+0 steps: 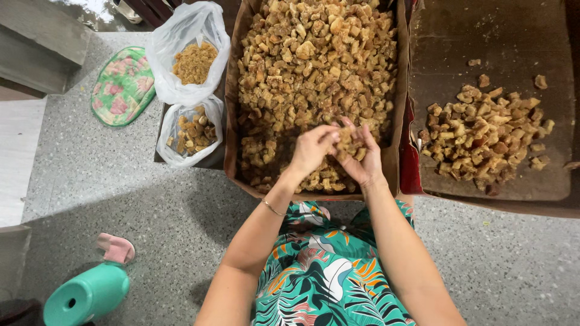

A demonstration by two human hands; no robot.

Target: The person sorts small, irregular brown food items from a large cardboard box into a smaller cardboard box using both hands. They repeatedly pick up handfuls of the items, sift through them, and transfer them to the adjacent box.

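Leaf-patterned green clothing (326,271) is filling the bottom of the view, and two bare forearms are reaching up from it toward a large cardboard box (232,90) standing on the speckled grey floor (121,181). Both hands are meeting over the box's near edge: the left hand (310,151) is curling its fingers together around small brown chunks, and the right hand (362,158) is cupping a few more pieces (345,142) against it. Inside the box, a deep heap of brown chunks (314,66) is still lying, so most appears unhandled. To the right of the box, a flat cardboard tray (513,36) is carrying a much smaller pile of chunks (483,136). To the left of the box, two white plastic bags are sitting open, the farther one (190,54) with fine crumbs, the nearer one (193,130) with a few chunks. Judging from this, the work is looking early.
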